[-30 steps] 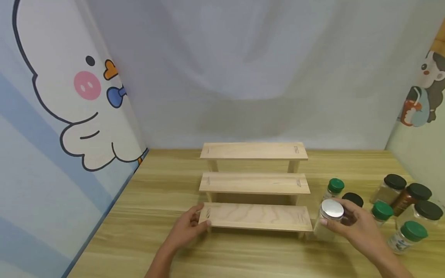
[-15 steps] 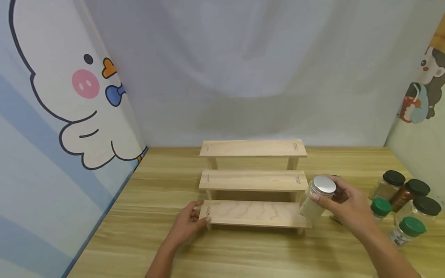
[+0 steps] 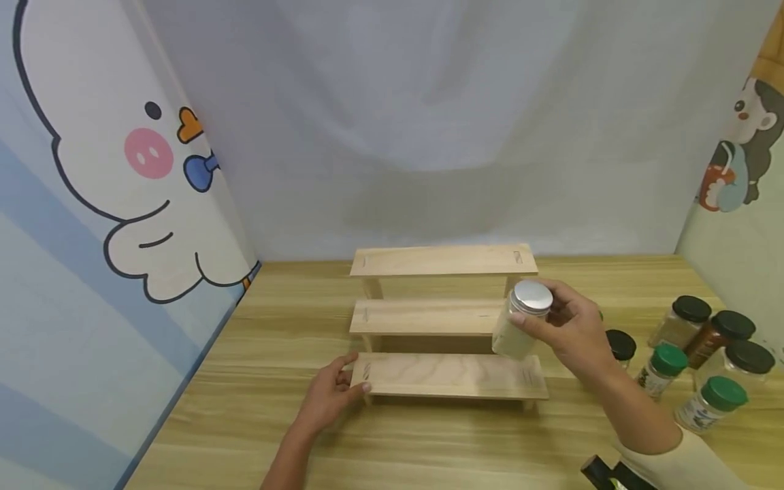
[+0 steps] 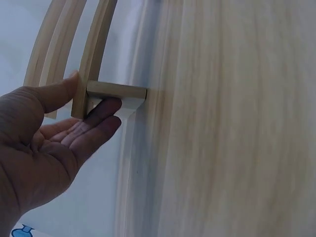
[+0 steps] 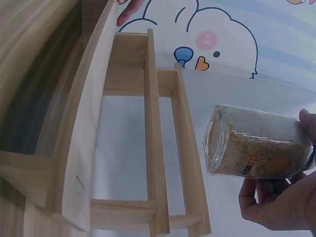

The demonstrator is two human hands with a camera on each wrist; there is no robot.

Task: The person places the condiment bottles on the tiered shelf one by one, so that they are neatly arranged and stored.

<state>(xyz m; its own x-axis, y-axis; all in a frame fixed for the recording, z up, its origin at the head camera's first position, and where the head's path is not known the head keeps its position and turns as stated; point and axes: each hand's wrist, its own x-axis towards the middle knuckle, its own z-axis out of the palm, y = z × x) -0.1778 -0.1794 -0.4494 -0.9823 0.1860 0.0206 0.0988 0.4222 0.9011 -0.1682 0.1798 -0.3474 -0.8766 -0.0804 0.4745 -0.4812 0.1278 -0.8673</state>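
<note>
- Clearly, the right hand (image 3: 572,333) grips the jar (image 3: 511,337) high up, thumb on the near side, fingers behind, just below the lid (image 3: 531,297).
- The jar hangs below and left of that grip, a little tilted, its base (image 5: 213,140) seemingly off the rack (image 3: 429,374) boards.
- Its clear walls look stiff and smooth, so probably slippery; glass or plastic, I cannot tell. If glass, a knock could chip it.
- The grainy fill likely puts moderate weight under the fingers, so the base may swing.
- A hold lower, round the body, should be steadier; the lid alone would be a poor handle.
- The left hand (image 3: 331,395) holds the lowest board's far-left end, thumb on top, fingers beneath; the rack looks light and might slide without it.
</note>
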